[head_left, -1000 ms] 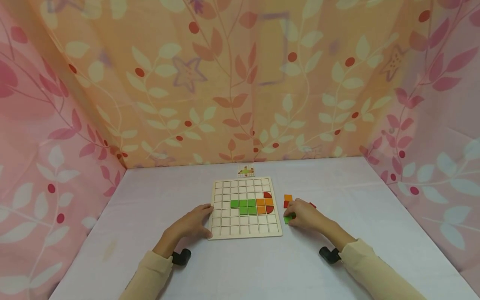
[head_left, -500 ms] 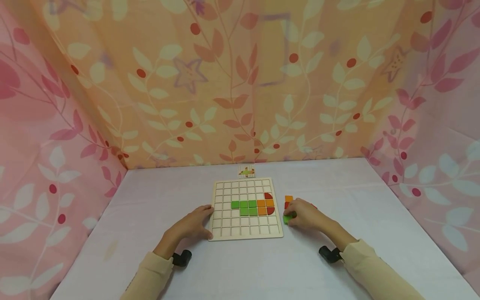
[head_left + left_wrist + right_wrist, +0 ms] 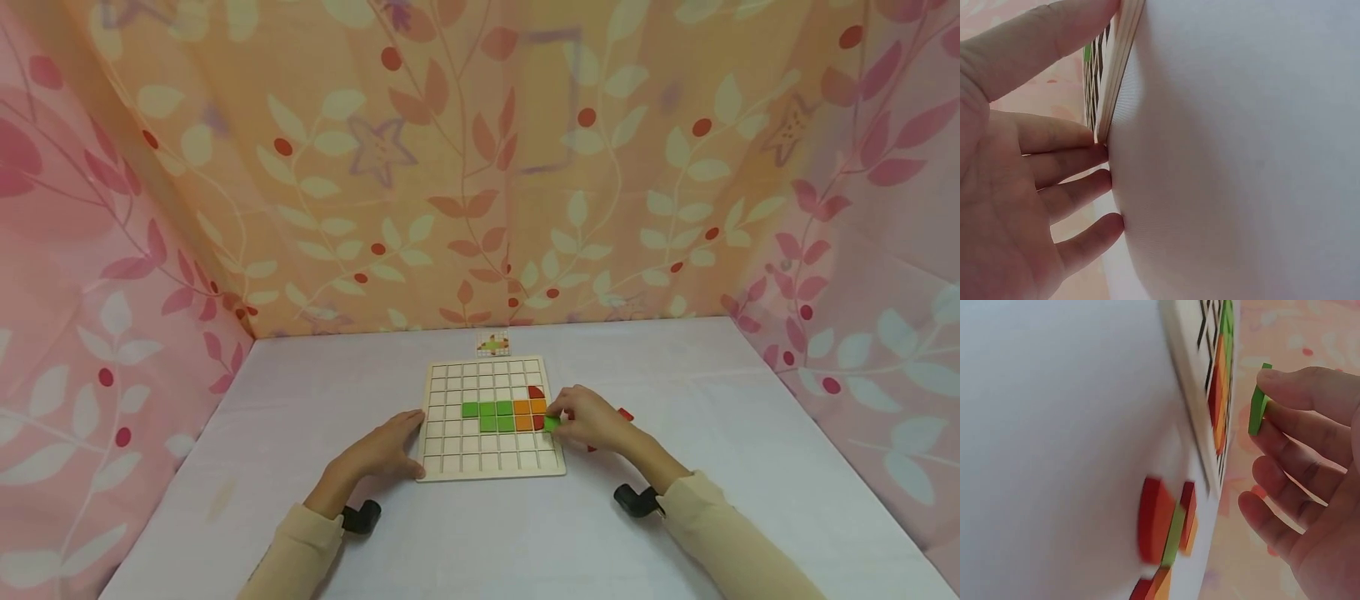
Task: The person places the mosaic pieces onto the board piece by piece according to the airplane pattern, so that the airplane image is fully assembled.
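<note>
Floral cloth [image 3: 465, 183] backed upper frame. R hand [image 3: 594, 421], ctr-right, pinched green tile [image 3: 552, 424] btwn thumb & fingertips over right edge of grid board [image 3: 452, 447], lower ctr; L hand [image 3: 380, 448], fingers spread, touched board's left edge.

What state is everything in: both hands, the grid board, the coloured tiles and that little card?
Grid board: flat on the table, partly filled.
Tiles on the board: laid in its squares.
Left hand: fingers extended, touching the board's left edge.
Right hand: pinching a green tile.
Green tile: lifted clear of the table.
Loose tiles: lying beside the board.
Card: flat, beyond the board's far edge.
</note>
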Tool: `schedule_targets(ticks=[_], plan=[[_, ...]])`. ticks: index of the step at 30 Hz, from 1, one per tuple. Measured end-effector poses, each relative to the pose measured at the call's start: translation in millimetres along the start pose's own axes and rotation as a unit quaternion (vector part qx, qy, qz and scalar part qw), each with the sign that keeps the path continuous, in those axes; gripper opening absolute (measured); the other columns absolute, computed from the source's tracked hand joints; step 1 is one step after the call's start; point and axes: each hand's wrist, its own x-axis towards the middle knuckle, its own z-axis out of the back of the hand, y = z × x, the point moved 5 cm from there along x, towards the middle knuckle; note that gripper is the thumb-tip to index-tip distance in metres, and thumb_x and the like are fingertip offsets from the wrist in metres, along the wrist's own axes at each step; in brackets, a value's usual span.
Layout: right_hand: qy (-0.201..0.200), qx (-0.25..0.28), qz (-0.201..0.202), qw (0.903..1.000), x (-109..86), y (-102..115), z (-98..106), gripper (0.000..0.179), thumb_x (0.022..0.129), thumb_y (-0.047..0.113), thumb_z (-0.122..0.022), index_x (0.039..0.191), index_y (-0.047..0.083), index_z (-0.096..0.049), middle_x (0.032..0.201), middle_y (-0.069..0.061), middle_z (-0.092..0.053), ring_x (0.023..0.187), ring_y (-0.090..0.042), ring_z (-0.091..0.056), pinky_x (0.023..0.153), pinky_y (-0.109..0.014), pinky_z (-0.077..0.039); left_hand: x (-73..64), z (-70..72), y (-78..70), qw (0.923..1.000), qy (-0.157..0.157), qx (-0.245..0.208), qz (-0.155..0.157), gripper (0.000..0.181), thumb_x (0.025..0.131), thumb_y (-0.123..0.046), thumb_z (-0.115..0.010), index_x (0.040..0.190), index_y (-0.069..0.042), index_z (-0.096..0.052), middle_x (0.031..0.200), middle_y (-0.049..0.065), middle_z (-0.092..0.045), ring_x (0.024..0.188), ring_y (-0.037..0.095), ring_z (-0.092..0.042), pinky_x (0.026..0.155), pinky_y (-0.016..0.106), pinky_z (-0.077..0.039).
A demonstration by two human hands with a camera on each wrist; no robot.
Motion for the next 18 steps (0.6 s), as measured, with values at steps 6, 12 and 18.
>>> schedule_targets(ticks=[6,12,18], plan=[[-0.005,0.0,0.02,0.9998,14.9,12.9,-5.5,0.02,0.078,0.015,-0.078,0.097,0.01,-0.076,0.091,0.003,-0.067,0.088,-0.018,-0.054,0.077,-0.03,-0.046,0.2,0.5,1.5,1.0,0.002,-0.006,0.0,0.095,0.07,-0.023,-0.087,0.147,0.003,-0.037,0.155,0.019,-0.036,0.145,0.037,-0.032,0.117,0.051,-0.029],[-0.006,-0.011,0.056,0.9983,30.5,29.4,-11.7,0.024,0.08,0.018,-0.078,0.102,0.008,-0.076,0.095,0.0,-0.07,0.091,-0.017,-0.056,0.079,-0.031,-0.049,-0.1,2.2,0.4,0.9997,0.002,-0.022,0.008,0.094,0.07,-0.021,-0.087,0.147,0.003,-0.038,0.156,0.019,-0.035,0.146,0.038,-0.03,0.117,0.052,-0.029],[0.005,-0.011,0.058,0.9982,44.0,42.5,-19.3,0.024,0.08,0.016,-0.078,0.102,0.007,-0.076,0.093,-0.001,-0.068,0.086,-0.014,-0.053,0.077,-0.027,-0.047,-0.5,2.2,-1.4,0.9997,0.003,-0.022,0.005,0.094,0.07,-0.02,-0.087,0.147,0.003,-0.038,0.156,0.018,-0.035,0.146,0.037,-0.03,0.117,0.052,-0.029]])
